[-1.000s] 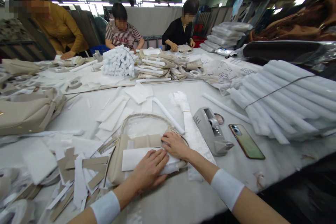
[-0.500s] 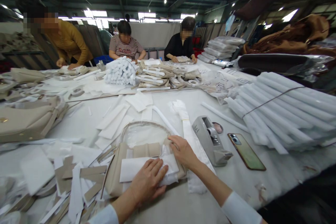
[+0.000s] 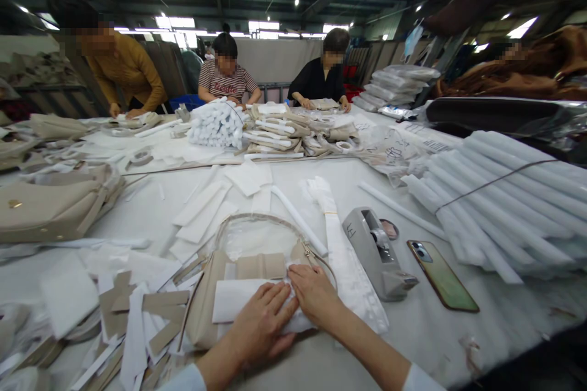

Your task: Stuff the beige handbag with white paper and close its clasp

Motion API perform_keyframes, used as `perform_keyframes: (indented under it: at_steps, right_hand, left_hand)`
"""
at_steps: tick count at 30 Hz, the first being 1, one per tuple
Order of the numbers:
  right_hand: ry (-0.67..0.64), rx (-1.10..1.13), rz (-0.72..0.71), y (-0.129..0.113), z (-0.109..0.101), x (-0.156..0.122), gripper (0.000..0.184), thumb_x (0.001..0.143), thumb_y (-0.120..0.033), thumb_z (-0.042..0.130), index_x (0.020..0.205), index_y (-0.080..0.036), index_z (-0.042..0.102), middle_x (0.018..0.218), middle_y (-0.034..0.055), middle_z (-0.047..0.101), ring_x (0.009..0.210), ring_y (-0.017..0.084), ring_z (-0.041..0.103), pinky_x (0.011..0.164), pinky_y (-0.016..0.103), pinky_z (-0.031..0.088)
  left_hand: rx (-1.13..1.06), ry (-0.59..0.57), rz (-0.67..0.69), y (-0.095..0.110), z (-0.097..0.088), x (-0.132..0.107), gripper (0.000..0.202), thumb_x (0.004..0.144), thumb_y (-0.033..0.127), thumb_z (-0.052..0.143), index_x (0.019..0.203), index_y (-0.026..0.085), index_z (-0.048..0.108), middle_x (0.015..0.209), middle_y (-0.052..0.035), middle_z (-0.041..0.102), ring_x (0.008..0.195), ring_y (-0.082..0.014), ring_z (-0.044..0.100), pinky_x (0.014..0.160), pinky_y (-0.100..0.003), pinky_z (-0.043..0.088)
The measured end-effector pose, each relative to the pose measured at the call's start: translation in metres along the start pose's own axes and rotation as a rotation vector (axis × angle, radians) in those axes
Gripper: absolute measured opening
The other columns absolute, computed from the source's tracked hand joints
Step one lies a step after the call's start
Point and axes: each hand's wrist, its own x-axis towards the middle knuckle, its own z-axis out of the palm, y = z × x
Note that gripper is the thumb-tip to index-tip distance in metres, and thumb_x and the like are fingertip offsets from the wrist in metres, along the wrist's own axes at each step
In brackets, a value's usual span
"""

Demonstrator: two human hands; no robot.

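A beige handbag (image 3: 204,311) lies on the table right before me, its handle (image 3: 250,217) arching away at the far side. White paper (image 3: 232,299) rests across its front, beneath a beige flap (image 3: 261,266). My left hand (image 3: 263,317) lies flat on this paper with its fingers stretched out. Close against it, my right hand (image 3: 316,296) presses on the right part of the bag, fingers extended, the tips meeting the left hand's fingers. A metal clasp (image 3: 307,252) shows on the strap just beyond the right hand. Clear plastic peeks out under both hands.
Right of the bag are a bundle of white plastic sleeves (image 3: 351,256), a grey tape dispenser (image 3: 378,256), a phone (image 3: 443,275) and bundled white foam tubes (image 3: 499,195). Beige and white scraps (image 3: 147,317) lie left, near another handbag (image 3: 50,201). Several people work across the table.
My right hand has moved from the handle's right end down onto the bag's front, beside my left hand. The clasp and strap at the right are now uncovered. My left hand stays on the paper.
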Motion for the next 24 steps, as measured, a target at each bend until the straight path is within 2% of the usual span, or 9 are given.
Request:
perform_keyframes:
  at_steps: [5, 8, 14, 20, 24]
  right_hand:
    - [0.018, -0.006, -0.008, 0.003, 0.009, -0.004, 0.023, 0.087, -0.015, 0.045, 0.103, -0.018, 0.061, 0.114, 0.0083, 0.064, 0.106, 0.024, 0.055, 0.088, 0.040, 0.035]
    - [0.055, 0.013, -0.045, 0.008, 0.013, -0.004, 0.028, 0.089, -0.016, 0.041, 0.110, -0.020, 0.059, 0.118, 0.0068, 0.063, 0.109, 0.023, 0.054, 0.091, 0.039, 0.034]
    - [-0.001, 0.053, -0.043, 0.006, 0.000, 0.000, 0.032, 0.092, -0.019, 0.035, 0.115, -0.020, 0.058, 0.130, 0.0073, 0.057, 0.118, 0.023, 0.049, 0.096, 0.043, 0.032]
    - [-0.014, 0.032, -0.094, 0.005, -0.011, -0.001, 0.033, 0.092, -0.021, 0.035, 0.115, -0.019, 0.059, 0.132, 0.0089, 0.055, 0.118, 0.024, 0.048, 0.097, 0.046, 0.033]
    - [0.009, 0.087, -0.100, 0.010, -0.008, -0.001, 0.034, 0.091, -0.021, 0.037, 0.118, -0.019, 0.058, 0.132, 0.0078, 0.056, 0.122, 0.023, 0.045, 0.101, 0.044, 0.033]
  left_hand:
    - [-0.008, 0.006, 0.011, -0.001, 0.003, -0.001, 0.062, 0.088, 0.046, 0.049, 0.140, 0.016, 0.034, 0.136, -0.0158, 0.049, 0.126, -0.0302, 0.044, 0.103, -0.046, 0.035]
    - [-0.022, 0.007, 0.002, -0.001, 0.004, -0.001, 0.061, 0.088, 0.046, 0.048, 0.140, 0.016, 0.034, 0.136, -0.0154, 0.050, 0.125, -0.0297, 0.045, 0.104, -0.046, 0.034]
    - [-0.043, 0.010, -0.051, 0.000, 0.006, 0.000, 0.060, 0.085, 0.045, 0.052, 0.134, 0.012, 0.041, 0.134, -0.0157, 0.051, 0.123, -0.0297, 0.046, 0.105, -0.044, 0.033]
    - [0.036, -0.036, -0.078, 0.001, 0.003, 0.002, 0.064, 0.082, 0.054, 0.053, 0.132, 0.016, 0.041, 0.147, -0.0173, 0.035, 0.134, -0.0324, 0.033, 0.107, -0.047, 0.028]
    - [0.047, -0.064, -0.103, 0.002, 0.007, 0.003, 0.059, 0.082, 0.055, 0.052, 0.125, 0.015, 0.047, 0.140, -0.0174, 0.043, 0.129, -0.0328, 0.039, 0.107, -0.048, 0.028]
